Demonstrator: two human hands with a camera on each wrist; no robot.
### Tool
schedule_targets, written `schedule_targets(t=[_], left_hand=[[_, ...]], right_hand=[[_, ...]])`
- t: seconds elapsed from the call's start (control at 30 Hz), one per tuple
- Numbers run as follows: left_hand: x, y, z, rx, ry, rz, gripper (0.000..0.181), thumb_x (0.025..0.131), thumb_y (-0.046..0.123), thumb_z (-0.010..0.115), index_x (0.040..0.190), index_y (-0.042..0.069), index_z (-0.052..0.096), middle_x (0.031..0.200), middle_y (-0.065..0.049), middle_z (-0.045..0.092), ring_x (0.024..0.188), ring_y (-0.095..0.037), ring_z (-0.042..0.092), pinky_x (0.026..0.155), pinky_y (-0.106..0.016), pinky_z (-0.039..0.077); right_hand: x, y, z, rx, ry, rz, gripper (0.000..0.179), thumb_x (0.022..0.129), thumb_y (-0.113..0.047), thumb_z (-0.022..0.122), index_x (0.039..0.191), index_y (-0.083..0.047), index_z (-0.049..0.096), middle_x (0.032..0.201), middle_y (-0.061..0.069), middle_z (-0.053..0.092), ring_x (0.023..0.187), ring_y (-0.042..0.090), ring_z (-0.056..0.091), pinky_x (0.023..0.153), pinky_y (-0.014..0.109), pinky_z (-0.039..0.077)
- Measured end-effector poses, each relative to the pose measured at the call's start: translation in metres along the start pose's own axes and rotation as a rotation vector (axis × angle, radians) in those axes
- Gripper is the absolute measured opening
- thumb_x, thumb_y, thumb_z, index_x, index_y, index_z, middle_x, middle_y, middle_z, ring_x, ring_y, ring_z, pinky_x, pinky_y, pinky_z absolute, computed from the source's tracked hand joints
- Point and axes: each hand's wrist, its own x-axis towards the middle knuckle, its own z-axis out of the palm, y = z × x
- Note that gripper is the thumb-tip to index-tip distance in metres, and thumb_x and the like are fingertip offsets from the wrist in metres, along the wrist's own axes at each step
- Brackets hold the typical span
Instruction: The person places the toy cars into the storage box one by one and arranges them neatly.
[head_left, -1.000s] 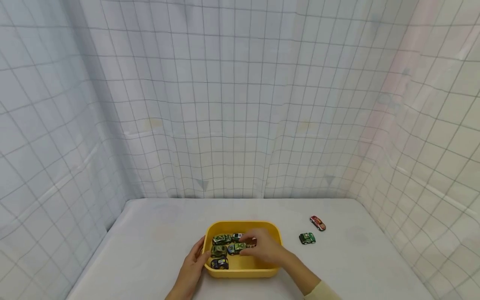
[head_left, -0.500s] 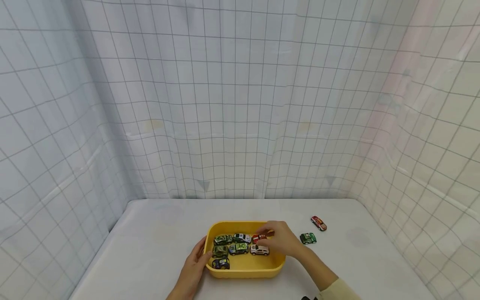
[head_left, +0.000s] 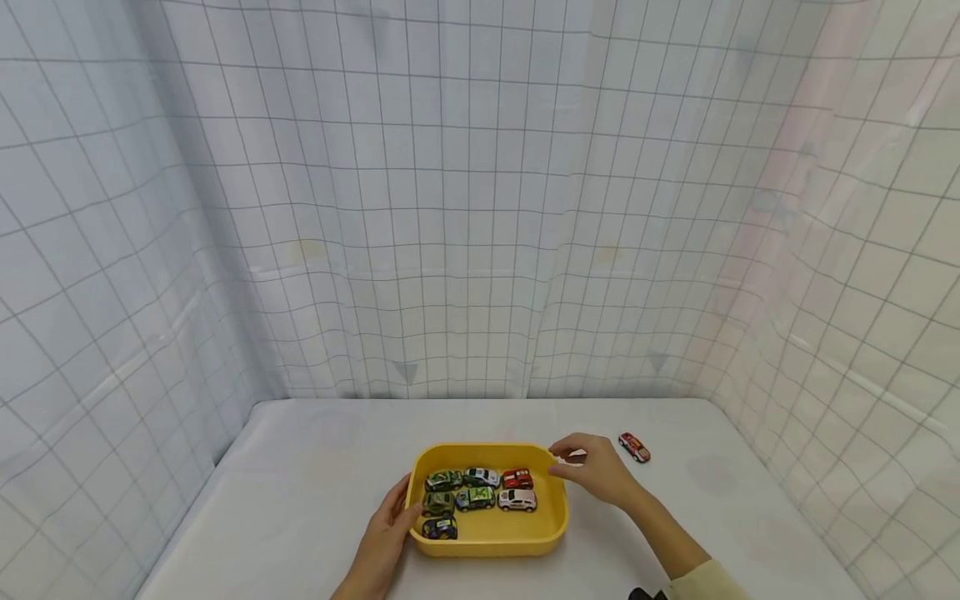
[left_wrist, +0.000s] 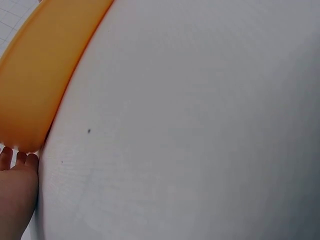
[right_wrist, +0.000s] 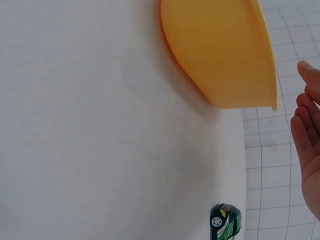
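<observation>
My left hand grips the left wall of a yellow plastic bin, thumb over the rim and fingers outside. Several toy cars lie inside: a red one, a white one, a white-and-black one, a dark blue one and some green camouflage ones. My right hand hovers just past the bin's right rim, fingers loosely bent, holding nothing. A green toy car shows on the table in the right wrist view; in the head view the right hand hides it.
A red toy car lies on the white table to the right, beyond my right hand. Grid-patterned white curtains enclose the table at the back and both sides.
My right hand has moved right, from inside the bin out past its right rim, uncovering the red and white cars. The left hand keeps its hold on the bin.
</observation>
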Motion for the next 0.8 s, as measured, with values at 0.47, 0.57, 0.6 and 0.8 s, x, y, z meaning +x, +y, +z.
schedule_targets(t=[0.47,0.57,0.6,0.8], left_hand=[[-0.002,0.001,-0.001,0.025,-0.001,0.008,0.064,0.108,0.017,0.055,0.163,0.001,0.026,0.166,-0.025,0.021,0.152,-0.041,0.021,0.120,-0.053,0.028],[-0.001,0.001,-0.002,0.024,-0.006,0.016,0.064,0.108,0.017,0.054,0.163,0.001,0.025,0.167,-0.026,0.020,0.152,-0.042,0.020,0.120,-0.053,0.028],[-0.001,0.001,-0.002,0.021,-0.006,0.016,0.064,0.108,0.017,0.054,0.163,0.001,0.025,0.167,-0.026,0.020,0.152,-0.041,0.020,0.120,-0.053,0.027],[0.001,0.000,-0.001,0.011,-0.011,0.013,0.065,0.108,0.018,0.055,0.163,0.001,0.025,0.167,-0.026,0.020,0.152,-0.042,0.021,0.119,-0.053,0.028]], right_hand=[[-0.019,0.031,-0.025,-0.060,0.147,0.070,0.031,0.087,-0.017,0.086,0.112,-0.002,0.077,0.108,0.006,0.074,0.103,0.031,0.070,0.087,0.036,0.061],[-0.021,0.039,-0.030,-0.056,0.171,0.081,0.031,0.086,-0.015,0.086,0.112,-0.001,0.076,0.109,0.007,0.074,0.102,0.031,0.069,0.089,0.035,0.061],[-0.022,0.043,-0.033,-0.057,0.177,0.087,0.031,0.086,-0.014,0.086,0.112,-0.001,0.076,0.109,0.007,0.074,0.103,0.031,0.069,0.090,0.035,0.060],[-0.028,0.062,-0.046,-0.091,0.222,0.142,0.032,0.086,-0.012,0.086,0.113,0.001,0.076,0.108,0.008,0.074,0.103,0.030,0.068,0.091,0.035,0.060]])
